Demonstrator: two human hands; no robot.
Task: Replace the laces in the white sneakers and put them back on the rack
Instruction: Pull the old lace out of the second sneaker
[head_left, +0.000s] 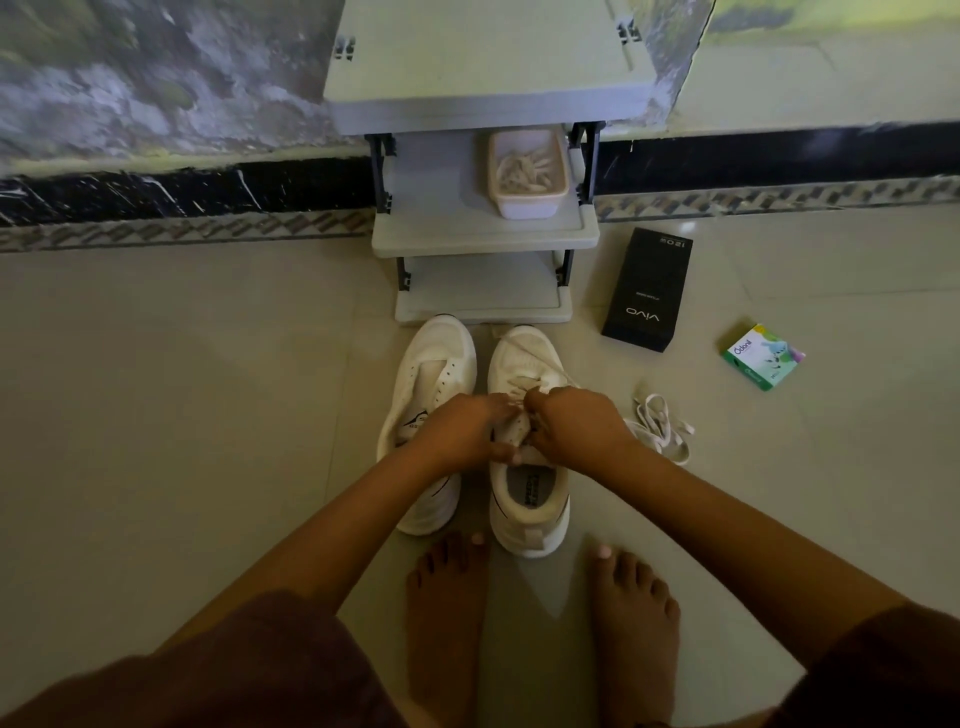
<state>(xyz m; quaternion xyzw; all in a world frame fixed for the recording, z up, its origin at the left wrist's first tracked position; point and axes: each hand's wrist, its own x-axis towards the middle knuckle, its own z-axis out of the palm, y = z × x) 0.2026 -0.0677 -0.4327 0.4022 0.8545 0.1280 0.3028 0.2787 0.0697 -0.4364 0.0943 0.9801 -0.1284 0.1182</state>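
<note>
Two white sneakers stand side by side on the tiled floor in front of the rack. The left sneaker (441, 364) has bare eyelets and no lace. The right sneaker (524, 499) carries a white lace across its front eyelets. My left hand (467, 428) and my right hand (576, 423) meet over the right sneaker's tongue, fingers curled and pinching the lace. A loose white lace (662, 428) lies in a heap on the floor just right of my right hand. The grey shoe rack (483, 234) stands against the wall.
A pale tub (527, 200) with small pale pieces sits on the rack's middle shelf. A black phone box (649, 291) and a small green box (762, 358) lie on the floor to the right. My bare feet (447, 597) stand just behind the sneakers.
</note>
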